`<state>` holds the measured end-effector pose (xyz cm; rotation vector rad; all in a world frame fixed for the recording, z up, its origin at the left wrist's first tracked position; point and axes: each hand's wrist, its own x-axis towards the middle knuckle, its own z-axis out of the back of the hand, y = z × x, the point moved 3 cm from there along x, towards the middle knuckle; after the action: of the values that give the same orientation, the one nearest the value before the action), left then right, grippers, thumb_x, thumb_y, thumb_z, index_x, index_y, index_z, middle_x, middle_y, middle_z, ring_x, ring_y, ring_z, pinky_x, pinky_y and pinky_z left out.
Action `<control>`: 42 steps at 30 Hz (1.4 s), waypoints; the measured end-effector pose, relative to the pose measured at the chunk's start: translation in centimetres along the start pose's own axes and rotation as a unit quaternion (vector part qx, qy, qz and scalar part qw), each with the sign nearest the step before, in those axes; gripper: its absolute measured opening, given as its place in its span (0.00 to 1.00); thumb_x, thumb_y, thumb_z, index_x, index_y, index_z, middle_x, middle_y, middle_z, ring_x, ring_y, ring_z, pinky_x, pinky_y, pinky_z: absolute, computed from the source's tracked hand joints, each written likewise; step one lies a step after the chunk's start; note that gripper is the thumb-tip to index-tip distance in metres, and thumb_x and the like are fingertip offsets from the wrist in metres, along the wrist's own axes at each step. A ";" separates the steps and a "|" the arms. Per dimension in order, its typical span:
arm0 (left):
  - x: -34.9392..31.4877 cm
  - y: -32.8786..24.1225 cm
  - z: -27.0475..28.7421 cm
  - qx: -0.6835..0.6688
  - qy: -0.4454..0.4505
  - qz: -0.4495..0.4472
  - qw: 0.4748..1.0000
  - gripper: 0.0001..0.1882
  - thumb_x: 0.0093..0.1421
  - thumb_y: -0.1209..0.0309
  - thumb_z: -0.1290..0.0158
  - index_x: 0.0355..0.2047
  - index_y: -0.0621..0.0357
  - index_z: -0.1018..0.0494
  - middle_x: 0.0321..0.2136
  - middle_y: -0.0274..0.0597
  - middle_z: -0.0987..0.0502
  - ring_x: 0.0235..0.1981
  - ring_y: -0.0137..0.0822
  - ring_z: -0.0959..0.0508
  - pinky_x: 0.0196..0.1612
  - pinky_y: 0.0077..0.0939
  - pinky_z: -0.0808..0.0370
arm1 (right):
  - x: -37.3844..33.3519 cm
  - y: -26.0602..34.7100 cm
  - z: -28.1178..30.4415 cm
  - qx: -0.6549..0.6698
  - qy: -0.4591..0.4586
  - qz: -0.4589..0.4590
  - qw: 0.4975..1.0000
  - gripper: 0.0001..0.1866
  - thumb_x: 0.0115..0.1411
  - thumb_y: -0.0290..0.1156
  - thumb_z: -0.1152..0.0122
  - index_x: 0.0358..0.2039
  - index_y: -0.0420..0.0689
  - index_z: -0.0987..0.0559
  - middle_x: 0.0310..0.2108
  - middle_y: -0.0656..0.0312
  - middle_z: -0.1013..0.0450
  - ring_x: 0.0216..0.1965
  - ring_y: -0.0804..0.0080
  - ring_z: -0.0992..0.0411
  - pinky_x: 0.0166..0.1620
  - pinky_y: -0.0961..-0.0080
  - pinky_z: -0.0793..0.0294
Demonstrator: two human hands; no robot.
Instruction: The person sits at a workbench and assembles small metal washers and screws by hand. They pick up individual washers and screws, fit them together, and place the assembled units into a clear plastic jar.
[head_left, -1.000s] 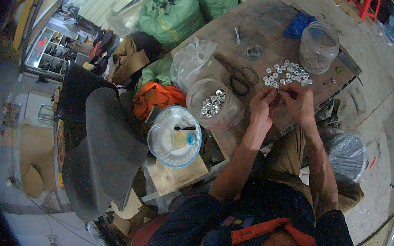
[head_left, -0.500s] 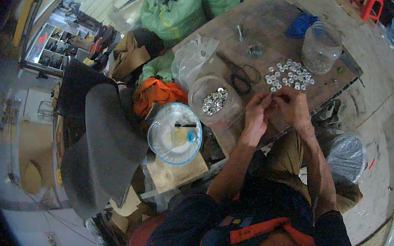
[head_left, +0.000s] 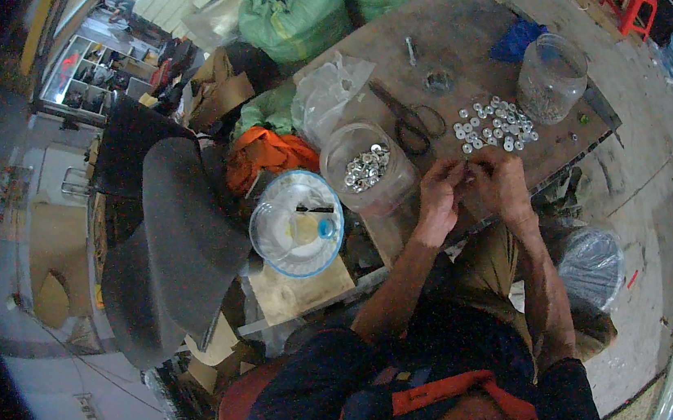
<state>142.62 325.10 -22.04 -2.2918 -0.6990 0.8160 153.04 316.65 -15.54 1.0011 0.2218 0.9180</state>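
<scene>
My left hand (head_left: 440, 192) and my right hand (head_left: 501, 181) meet over the near edge of the table, fingertips pinched close together. Whatever lies between the fingers is too small to make out. Just beyond them spreads a group of small round metal-and-white pieces (head_left: 495, 124), several lying flat on the tabletop. A clear plastic jar (head_left: 400, 172) left of my left hand holds many similar shiny pieces. Past the loose pieces, to the right, stands another clear jar (head_left: 552, 72) with small grey bits inside. Dark scissors (head_left: 414, 124) lie beyond my left hand.
On the brown table (head_left: 448, 26) are a bolt (head_left: 410, 51), a small clear dish (head_left: 438, 82) and a blue plastic bag (head_left: 517, 39). To the left are a clear blue-rimmed bowl (head_left: 275, 245), an orange cloth (head_left: 269, 158) and dark grey sheets (head_left: 180, 243). Green sacks (head_left: 296, 21) stand behind.
Both hands keep nearly the same place and pinched pose, with only slight finger movement. The whole view has shifted a little.
</scene>
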 end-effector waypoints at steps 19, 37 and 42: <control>0.8 0.3 1.8 0.125 0.067 -0.096 0.985 0.18 0.61 0.66 0.42 0.50 0.53 0.28 0.37 0.36 0.21 0.35 0.30 0.23 0.39 0.25 0.24 | 3.2 11.6 -1.0 0.158 -0.015 0.175 0.972 0.09 0.52 0.27 0.36 0.36 0.43 0.21 0.29 0.51 0.24 0.32 0.55 0.23 0.37 0.63 0.24; 7.8 -1.6 -4.7 0.786 -0.026 -0.305 0.537 0.12 0.52 0.76 0.47 0.38 0.56 0.22 0.46 0.56 0.26 0.40 0.56 0.22 0.41 0.48 0.24 | 5.7 -9.6 -2.5 -0.144 0.031 -0.062 0.987 0.09 0.50 0.28 0.38 0.32 0.39 0.18 0.33 0.42 0.23 0.36 0.43 0.24 0.39 0.52 0.24; 7.0 -2.8 -5.0 0.655 -0.033 -0.307 0.690 0.11 0.47 0.76 0.40 0.34 0.60 0.22 0.32 0.54 0.21 0.35 0.54 0.21 0.40 0.40 0.25 | 6.1 -7.4 -0.9 -0.104 0.007 -0.028 0.994 0.12 0.52 0.27 0.37 0.37 0.36 0.20 0.31 0.46 0.23 0.31 0.49 0.23 0.38 0.56 0.24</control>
<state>150.03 329.72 -19.64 -0.6467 -0.5355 0.6745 160.50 320.20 -20.55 0.7937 0.1607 0.8785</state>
